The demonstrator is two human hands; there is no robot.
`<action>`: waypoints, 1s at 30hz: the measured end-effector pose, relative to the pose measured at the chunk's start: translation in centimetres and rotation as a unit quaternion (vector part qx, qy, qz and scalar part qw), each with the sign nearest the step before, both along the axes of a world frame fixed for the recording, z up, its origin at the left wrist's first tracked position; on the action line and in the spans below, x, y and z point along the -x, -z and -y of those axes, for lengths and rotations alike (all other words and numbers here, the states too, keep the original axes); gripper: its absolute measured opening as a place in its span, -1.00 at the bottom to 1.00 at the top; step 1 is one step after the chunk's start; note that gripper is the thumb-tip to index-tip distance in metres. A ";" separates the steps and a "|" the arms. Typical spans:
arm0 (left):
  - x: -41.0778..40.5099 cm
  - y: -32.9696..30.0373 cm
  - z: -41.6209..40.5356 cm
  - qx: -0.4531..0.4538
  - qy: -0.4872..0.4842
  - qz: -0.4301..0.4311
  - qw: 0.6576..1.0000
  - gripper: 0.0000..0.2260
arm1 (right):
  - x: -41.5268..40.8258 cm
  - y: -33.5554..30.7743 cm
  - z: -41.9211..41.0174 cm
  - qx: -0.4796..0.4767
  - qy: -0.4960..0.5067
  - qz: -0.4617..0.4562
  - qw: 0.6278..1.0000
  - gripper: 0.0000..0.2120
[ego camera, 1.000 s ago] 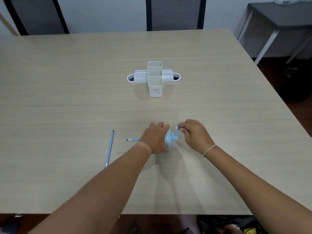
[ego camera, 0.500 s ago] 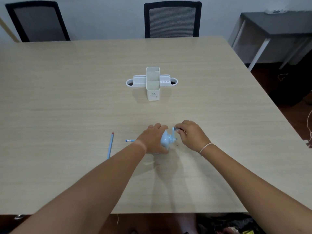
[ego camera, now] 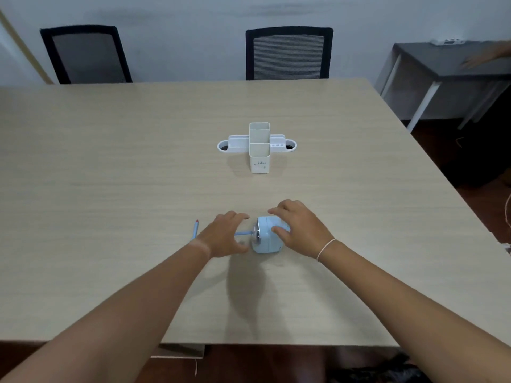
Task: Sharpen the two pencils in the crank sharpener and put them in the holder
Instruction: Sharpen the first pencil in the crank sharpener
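two black mesh chairs [ego camera: 289,52] are seen behind a big light wood table [ego camera: 138,161], by a pale wall. a white plastic pencil holder [ego camera: 259,147] with two tall square cups and low side trays is stood upright in the middle of the table. nearer, a small light blue crank sharpener [ego camera: 266,237] is set on the table. a blue pencil [ego camera: 243,233] is stuck into its left side and lies level. the right hand [ego camera: 300,229] is laid over the sharpener, with fingers on top and thumb at the near side, so its grip is closed round the box. the left hand [ego camera: 222,237] is held just beside the pencil, its grip half open and curved; whether the pencil is touched cannot be told. a second blue pencil with a red end [ego camera: 195,229] is partly hidden behind the left wrist.
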State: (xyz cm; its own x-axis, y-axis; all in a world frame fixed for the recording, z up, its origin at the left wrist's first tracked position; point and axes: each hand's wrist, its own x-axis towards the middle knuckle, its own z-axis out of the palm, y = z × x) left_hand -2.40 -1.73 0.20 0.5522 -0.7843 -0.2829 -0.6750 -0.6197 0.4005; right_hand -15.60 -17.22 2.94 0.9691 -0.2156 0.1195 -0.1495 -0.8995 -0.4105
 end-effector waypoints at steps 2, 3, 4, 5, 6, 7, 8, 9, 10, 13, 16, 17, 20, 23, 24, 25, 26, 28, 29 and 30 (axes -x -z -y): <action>-0.2 0.2 -0.7 -0.006 -0.014 0.006 1.000 -0.41 | -0.6 0.2 -0.7 0.006 -0.016 -0.049 0.999 -0.57; -0.2 0.2 -0.9 -0.005 -0.018 0.010 1.000 -0.46 | -1.0 0.2 -1.0 0.007 -0.019 -0.069 0.997 -0.53; -0.2 0.3 -1.0 -0.001 -0.019 0.017 1.000 -0.51 | -1.3 0.2 -1.2 0.007 -0.020 -0.084 0.996 -0.51; -0.2 0.4 -1.0 0.002 -0.019 0.022 1.000 -0.56 | -1.6 0.3 -1.5 0.006 -0.020 -0.093 0.995 -0.51; -0.1 0.5 -1.0 0.004 -0.018 0.028 0.999 -0.60 | -1.9 0.4 -1.7 0.008 -0.021 -0.101 0.995 -0.51; 0.0 0.6 -0.8 0.007 -0.018 0.033 0.999 -0.63 | -2.2 0.5 -2.0 0.011 -0.020 -0.109 0.994 -0.53; 0.2 0.7 -0.7 0.011 -0.019 0.039 0.999 -0.65 | -2.6 0.7 -2.1 0.014 -0.017 -0.117 0.993 -0.56; 0.3 0.8 -0.5 0.012 -0.020 0.045 0.999 -0.68 | -2.8 1.0 -2.2 0.015 -0.014 -0.125 0.992 -0.59; 0.4 0.8 -0.3 0.013 -0.019 0.050 0.998 -0.71 | -3.1 1.3 -2.3 0.017 -0.009 -0.135 0.991 -0.63; 0.6 1.1 0.1 0.018 -0.030 0.056 0.998 -0.79 | -3.5 1.9 -2.1 0.022 -0.006 -0.157 0.987 -0.67; 0.5 1.2 0.4 0.033 -0.052 0.052 0.997 -0.79 | -3.7 2.0 -2.2 0.025 -0.003 -0.160 0.987 -0.65; 0.5 1.2 0.4 0.036 -0.056 0.052 0.996 -0.79 | -3.8 2.0 -2.2 0.025 0.001 -0.158 0.987 -0.66; 0.4 1.3 0.4 0.035 -0.053 0.058 0.996 -0.79 | -4.0 2.2 -2.2 0.020 0.008 -0.159 0.987 -0.66; 0.2 1.2 0.1 0.031 -0.044 0.069 0.996 -0.80 | -4.1 2.2 -2.1 0.021 0.007 -0.155 0.988 -0.67; 0.1 1.2 0.0 0.030 -0.042 0.071 0.996 -0.80 | -4.1 2.2 -2.1 0.020 0.007 -0.154 0.988 -0.67; 0.1 1.1 -0.2 0.030 -0.041 0.071 0.996 -0.80 | -4.1 2.2 -2.1 0.021 0.007 -0.153 0.988 -0.67; 0.1 1.0 -0.3 0.029 -0.039 0.073 0.996 -0.79 | -4.1 2.2 -2.1 0.023 0.007 -0.152 0.988 -0.67; 0.0 0.8 -0.6 0.021 -0.032 0.083 0.996 -0.78 | -4.0 2.3 -2.2 0.021 0.010 -0.149 0.989 -0.68; -0.1 0.7 -0.7 0.016 -0.030 0.092 0.995 -0.77 | -4.0 2.3 -2.2 0.021 0.012 -0.146 0.989 -0.69; -0.1 0.6 -0.9 0.011 -0.027 0.101 0.994 -0.76 | -4.0 2.3 -2.2 0.022 0.013 -0.144 0.989 -0.70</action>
